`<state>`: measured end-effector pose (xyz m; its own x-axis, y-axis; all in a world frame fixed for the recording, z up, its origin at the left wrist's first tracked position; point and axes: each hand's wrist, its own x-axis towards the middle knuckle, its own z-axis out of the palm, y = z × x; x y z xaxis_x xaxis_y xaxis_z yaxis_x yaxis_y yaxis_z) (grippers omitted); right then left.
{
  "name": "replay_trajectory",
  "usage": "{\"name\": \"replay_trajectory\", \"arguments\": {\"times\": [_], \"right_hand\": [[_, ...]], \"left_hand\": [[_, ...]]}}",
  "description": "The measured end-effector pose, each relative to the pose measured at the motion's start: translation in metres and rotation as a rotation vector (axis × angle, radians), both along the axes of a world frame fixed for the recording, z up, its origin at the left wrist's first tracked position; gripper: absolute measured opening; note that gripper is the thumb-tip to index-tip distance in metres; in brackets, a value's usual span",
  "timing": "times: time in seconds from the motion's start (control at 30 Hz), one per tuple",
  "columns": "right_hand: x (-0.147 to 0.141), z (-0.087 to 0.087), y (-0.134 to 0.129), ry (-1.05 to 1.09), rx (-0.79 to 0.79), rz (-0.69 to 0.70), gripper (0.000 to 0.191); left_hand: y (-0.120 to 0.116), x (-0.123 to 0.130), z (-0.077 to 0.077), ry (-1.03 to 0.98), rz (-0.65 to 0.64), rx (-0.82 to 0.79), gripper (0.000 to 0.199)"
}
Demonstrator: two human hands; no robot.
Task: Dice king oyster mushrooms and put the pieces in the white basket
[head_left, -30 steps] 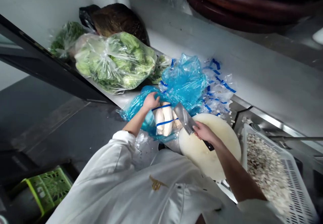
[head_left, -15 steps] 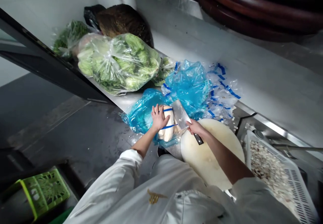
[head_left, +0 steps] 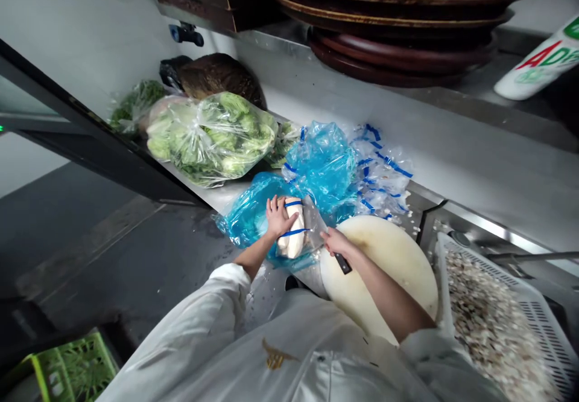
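Left hand (head_left: 278,219) spread on the taped bundle (head_left: 295,242), right hand (head_left: 337,243) gripping the cleaver (head_left: 316,223); blue bag (head_left: 242,213) around, round board (head_left: 389,269) beside

Cutting board (head_left: 380,275) between blue bag (head_left: 248,209) and basket (head_left: 538,323), lettuce bag (head_left: 212,136) farther left

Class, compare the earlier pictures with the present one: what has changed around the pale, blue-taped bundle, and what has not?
The left hand has come nearer the person, from the bundle's far end onto the bundle, fingers spread. The right hand has brought the cleaver leftward, closer to the bundle. It keeps its grip. The round board and bagged greens stayed put; the view itself shifted.
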<state>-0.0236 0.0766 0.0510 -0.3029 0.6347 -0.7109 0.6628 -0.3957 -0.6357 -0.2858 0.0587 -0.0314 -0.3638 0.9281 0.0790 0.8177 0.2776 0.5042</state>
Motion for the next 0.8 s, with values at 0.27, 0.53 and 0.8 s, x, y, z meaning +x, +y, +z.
{"name": "replay_trajectory", "arguments": {"times": [0.27, 0.53, 0.8], "right_hand": [[0.155, 0.041, -0.101, -0.029, -0.173, 0.088, 0.024], [0.246, 0.027, -0.127, -0.525, 0.364, 0.101, 0.031], [0.26, -0.001, -0.154, -0.53, 0.256, 0.039, 0.044]], "left_hand": [[0.005, -0.01, -0.001, 0.059, -0.053, -0.054, 0.082], [0.024, 0.044, 0.033, 0.116, 0.063, -0.243, 0.092], [0.046, 0.114, 0.06, 0.301, 0.094, -0.442, 0.099]]}}
